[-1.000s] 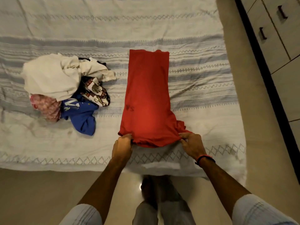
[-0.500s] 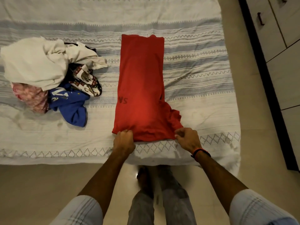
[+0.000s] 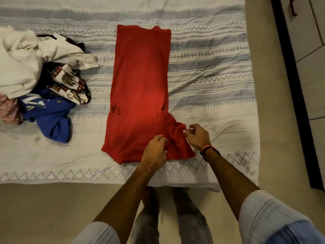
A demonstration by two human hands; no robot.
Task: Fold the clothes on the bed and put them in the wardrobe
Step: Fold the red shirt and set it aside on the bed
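Both hands slid right; my left hand (image 3: 154, 150) presses the red shirt (image 3: 140, 88), my right hand (image 3: 197, 136) pinches its bunched sleeve, which I think could pop out lumpy.

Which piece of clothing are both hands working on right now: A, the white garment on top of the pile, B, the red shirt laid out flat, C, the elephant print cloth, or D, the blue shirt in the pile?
B: the left hand and the right hand both touch the near end of the red shirt, while the pile lies untouched off to the side on the bed.
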